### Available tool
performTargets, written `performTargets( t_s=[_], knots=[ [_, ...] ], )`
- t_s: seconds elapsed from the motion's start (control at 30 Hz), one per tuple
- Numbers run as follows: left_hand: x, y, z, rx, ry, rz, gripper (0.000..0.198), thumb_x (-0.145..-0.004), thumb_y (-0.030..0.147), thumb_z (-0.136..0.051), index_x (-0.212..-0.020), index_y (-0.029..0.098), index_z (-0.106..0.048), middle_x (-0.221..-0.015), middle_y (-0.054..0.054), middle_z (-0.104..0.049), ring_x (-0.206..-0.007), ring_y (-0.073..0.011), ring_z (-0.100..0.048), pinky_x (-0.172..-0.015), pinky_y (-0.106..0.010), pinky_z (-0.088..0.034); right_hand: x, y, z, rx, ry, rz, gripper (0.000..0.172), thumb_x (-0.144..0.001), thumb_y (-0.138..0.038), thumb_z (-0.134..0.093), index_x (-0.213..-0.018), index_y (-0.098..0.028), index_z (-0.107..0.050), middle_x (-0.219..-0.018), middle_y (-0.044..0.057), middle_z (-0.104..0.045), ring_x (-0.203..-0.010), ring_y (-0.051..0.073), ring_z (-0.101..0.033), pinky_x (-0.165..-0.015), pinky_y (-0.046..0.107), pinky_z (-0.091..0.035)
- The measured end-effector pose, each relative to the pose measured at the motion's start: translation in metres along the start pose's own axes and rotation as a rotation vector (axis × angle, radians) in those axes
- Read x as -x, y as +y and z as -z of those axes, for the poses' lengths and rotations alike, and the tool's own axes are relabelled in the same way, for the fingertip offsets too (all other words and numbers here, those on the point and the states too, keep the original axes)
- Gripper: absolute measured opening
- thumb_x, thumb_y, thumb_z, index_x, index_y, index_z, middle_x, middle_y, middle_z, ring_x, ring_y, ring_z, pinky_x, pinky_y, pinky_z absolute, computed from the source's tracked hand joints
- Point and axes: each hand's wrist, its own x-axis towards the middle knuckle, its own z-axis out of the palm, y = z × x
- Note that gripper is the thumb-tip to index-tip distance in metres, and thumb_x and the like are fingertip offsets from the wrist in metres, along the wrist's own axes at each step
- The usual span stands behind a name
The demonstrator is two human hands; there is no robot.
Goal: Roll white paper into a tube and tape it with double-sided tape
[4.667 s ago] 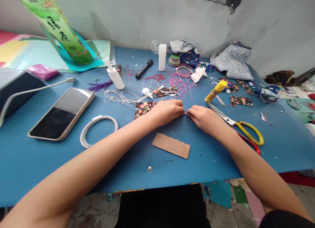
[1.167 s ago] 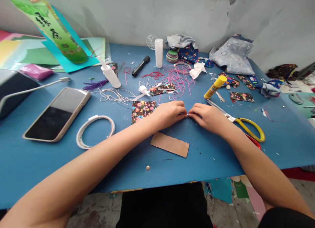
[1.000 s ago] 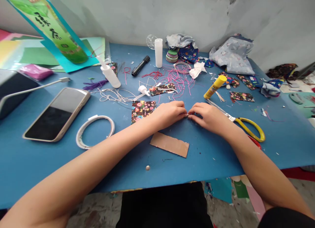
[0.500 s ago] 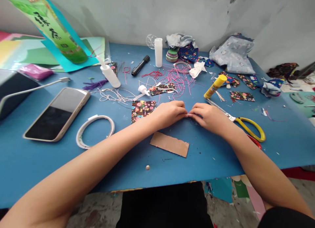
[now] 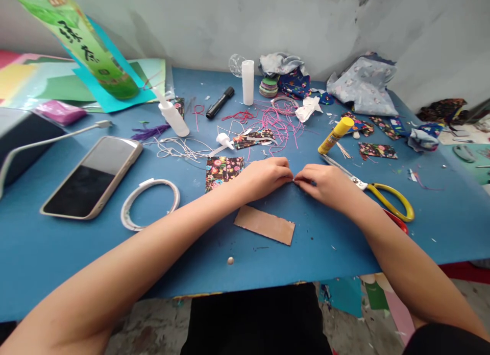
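My left hand is closed in a pinch over the middle of the table. Facing it, my right hand also pinches, its fingertips almost meeting the left ones. Whatever is between them is too small to make out. Just below lies a brown cardboard strip. A dark floral fabric piece is partly covered by my left forearm. Scissors with yellow and red handles lie beside my right hand, their red handle partly behind my forearm. Behind that hand, a yellow glue stick stands tilted.
At left are a phone and a roll of double-sided tape. A white glue bottle, tangled pink cord and a black marker lie farther back. A small round bead sits near the front edge.
My right fingertips have shifted slightly down and a little away from the left ones. Both hands keep pinching, and the whole view has moved a touch.
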Motion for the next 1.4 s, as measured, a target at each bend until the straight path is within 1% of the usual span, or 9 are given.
performTargets(
  t_s=[0.2, 0.33, 0.47, 0.6, 0.73, 0.83, 1.13, 1.27, 1.4],
  knots=[
    [0.0, -0.001, 0.0, -0.002, -0.024, -0.044, 0.021, -0.093, 0.024, -0.051, -0.093, 0.02, -0.071, -0.094, -0.005, -0.063, -0.081, -0.0145, -0.061, -0.068, -0.025, -0.048, 0.002, 0.0, 0.001, -0.01, -0.021, -0.002, 0.018, -0.09, -0.019, -0.054, -0.091, -0.014, -0.07, -0.089, 0.007, -0.07, -0.08, 0.02, -0.065, -0.073, 0.028, -0.047],
    [0.0, 0.002, 0.003, -0.069, -0.049, -0.066, 0.022, -0.093, 0.025, -0.05, -0.092, 0.019, -0.071, -0.092, -0.005, -0.063, -0.081, -0.015, -0.06, -0.066, -0.024, -0.047, 0.002, 0.0, 0.0, 0.025, -0.009, -0.006, 0.018, -0.09, -0.023, -0.055, -0.089, -0.016, -0.071, -0.089, 0.006, -0.069, -0.078, 0.018, -0.064, -0.072, 0.028, -0.046],
    [0.0, 0.003, 0.004, -0.121, -0.048, -0.084, 0.024, -0.094, 0.025, -0.049, -0.089, 0.018, -0.071, -0.09, -0.006, -0.063, -0.08, -0.0157, -0.06, -0.064, -0.024, -0.046, 0.002, -0.003, -0.002, 0.163, -0.025, 0.029, 0.025, -0.094, -0.024, -0.046, -0.088, -0.014, -0.068, -0.086, 0.009, -0.066, -0.078, 0.02, -0.061, -0.069, 0.029, -0.044],
    [0.001, 0.0, -0.002, -0.039, -0.008, -0.07, 0.023, -0.093, 0.025, -0.05, -0.094, 0.018, -0.072, -0.091, -0.006, -0.063, -0.079, -0.0151, -0.06, -0.068, -0.025, -0.048, 0.001, -0.003, -0.007, 0.277, -0.023, 0.087, 0.03, -0.096, -0.022, -0.038, -0.09, -0.011, -0.065, -0.084, 0.012, -0.063, -0.08, 0.023, -0.058, -0.069, 0.031, -0.043],
    [0.002, -0.005, -0.004, 0.062, 0.026, -0.07, 0.023, -0.093, 0.025, -0.05, -0.099, 0.018, -0.071, -0.093, -0.006, -0.063, -0.08, -0.0151, -0.061, -0.072, -0.026, -0.049, 0.0, 0.002, -0.008, 0.155, -0.019, 0.08, 0.026, -0.096, -0.022, -0.04, -0.094, -0.01, -0.064, -0.086, 0.011, -0.062, -0.082, 0.022, -0.058, -0.074, 0.031, -0.045],
    [0.001, -0.006, -0.004, 0.099, 0.033, -0.069, 0.022, -0.092, 0.025, -0.052, -0.101, 0.016, -0.07, -0.095, -0.007, -0.064, -0.081, -0.0155, -0.062, -0.073, -0.027, -0.05, -0.001, 0.003, -0.006, 0.064, -0.024, 0.042, 0.022, -0.094, -0.022, -0.045, -0.095, -0.011, -0.064, -0.087, 0.01, -0.062, -0.081, 0.021, -0.058, -0.074, 0.03, -0.045],
    [0.0, -0.002, -0.002, 0.06, 0.005, -0.045, 0.019, -0.091, 0.025, -0.055, -0.097, 0.016, -0.07, -0.096, -0.007, -0.064, -0.08, -0.0153, -0.062, -0.073, -0.027, -0.049, -0.001, -0.003, -0.002, -0.01, -0.042, -0.041, 0.021, -0.093, -0.023, -0.047, -0.093, -0.014, -0.065, -0.089, 0.009, -0.064, -0.083, 0.021, -0.059, -0.075, 0.031, -0.044],
    [-0.002, 0.003, 0.0, -0.034, -0.017, -0.043, 0.02, -0.093, 0.027, -0.052, -0.097, 0.017, -0.069, -0.097, -0.006, -0.064, -0.079, -0.0145, -0.062, -0.068, -0.025, -0.048, -0.002, -0.006, 0.001, -0.051, -0.059, -0.134, 0.02, -0.091, -0.021, -0.05, -0.092, -0.013, -0.068, -0.088, 0.009, -0.067, -0.081, 0.021, -0.061, -0.073, 0.03, -0.043],
    [-0.003, 0.01, 0.004, -0.263, -0.115, -0.125, 0.025, -0.096, 0.026, -0.044, -0.093, 0.014, -0.067, -0.095, -0.008, -0.062, -0.077, -0.0151, -0.059, -0.056, -0.023, -0.043, -0.002, -0.006, 0.005, -0.102, -0.052, -0.208, 0.015, -0.087, -0.018, -0.056, -0.087, -0.014, -0.071, -0.083, 0.007, -0.07, -0.074, 0.019, -0.062, -0.068, 0.029, -0.043]
  ],
)
